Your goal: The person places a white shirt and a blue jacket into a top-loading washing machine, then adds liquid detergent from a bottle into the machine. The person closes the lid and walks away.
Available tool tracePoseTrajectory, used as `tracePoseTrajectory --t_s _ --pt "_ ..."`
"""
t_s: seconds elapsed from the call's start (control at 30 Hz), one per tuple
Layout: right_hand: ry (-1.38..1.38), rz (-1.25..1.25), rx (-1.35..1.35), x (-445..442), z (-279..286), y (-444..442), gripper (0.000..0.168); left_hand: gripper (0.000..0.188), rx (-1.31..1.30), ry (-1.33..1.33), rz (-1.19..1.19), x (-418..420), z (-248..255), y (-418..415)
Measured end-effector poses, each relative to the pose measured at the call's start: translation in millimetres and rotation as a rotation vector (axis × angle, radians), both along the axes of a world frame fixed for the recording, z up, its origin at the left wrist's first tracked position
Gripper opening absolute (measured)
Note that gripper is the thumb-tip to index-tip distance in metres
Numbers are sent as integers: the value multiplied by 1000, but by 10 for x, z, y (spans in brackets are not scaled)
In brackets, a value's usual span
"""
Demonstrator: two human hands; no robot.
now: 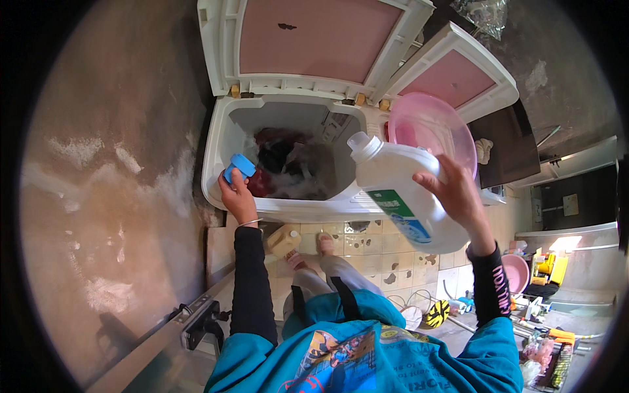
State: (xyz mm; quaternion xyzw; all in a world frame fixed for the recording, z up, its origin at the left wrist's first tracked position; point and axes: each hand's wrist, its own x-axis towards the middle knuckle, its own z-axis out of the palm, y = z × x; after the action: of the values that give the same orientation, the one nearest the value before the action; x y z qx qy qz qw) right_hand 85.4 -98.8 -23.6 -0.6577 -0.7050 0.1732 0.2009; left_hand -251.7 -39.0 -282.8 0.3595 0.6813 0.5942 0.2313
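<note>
My left hand [238,196] grips a blue plastic cap [239,167] at the front left rim of a washing machine tub [344,162]. Wet dark and red clothes [282,154] lie in cloudy water inside that tub. In my right hand [454,196] is a large white detergent bottle [408,186] with a green and blue label. It leans to the left, and its uncapped mouth is over the tub's right edge. No liquid can be seen leaving it. The bottle's handle is partly hidden by my fingers.
The raised lids [319,39] stand behind the tub. A pink basin [427,123] rests on the machine's right side. By my feet is a yellowish jug [284,240] on the tiled floor. A door with a handle [204,324] is at lower left; tools and clutter [545,324] lie at lower right.
</note>
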Motion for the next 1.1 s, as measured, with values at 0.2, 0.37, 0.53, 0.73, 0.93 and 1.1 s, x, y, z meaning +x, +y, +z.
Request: tracePoseTrajectory --t_s 0.2,0.37,0.53,0.73,0.93,1.1 --pt "425 1 -10 159 -446 -559 51 35 157 -155 -589 379 1148 -315" --pt "441 46 7 365 -686 -986 49 42 95 238 -839 937 1691 -551" --pt "387 34 -28 834 -955 -1520 48 49 -181 522 -909 1448 1830 -942" --pt "486 -47 8 1312 -1200 -2124 50 51 -171 586 -934 2045 1551 -1338" --pt "572 -84 -20 1510 -1393 -2595 51 48 -294 654 -1141 2516 1355 -1703" --pt "635 -164 -25 1575 -1597 -2857 50 44 -348 496 -1349 2597 1311 -1858"
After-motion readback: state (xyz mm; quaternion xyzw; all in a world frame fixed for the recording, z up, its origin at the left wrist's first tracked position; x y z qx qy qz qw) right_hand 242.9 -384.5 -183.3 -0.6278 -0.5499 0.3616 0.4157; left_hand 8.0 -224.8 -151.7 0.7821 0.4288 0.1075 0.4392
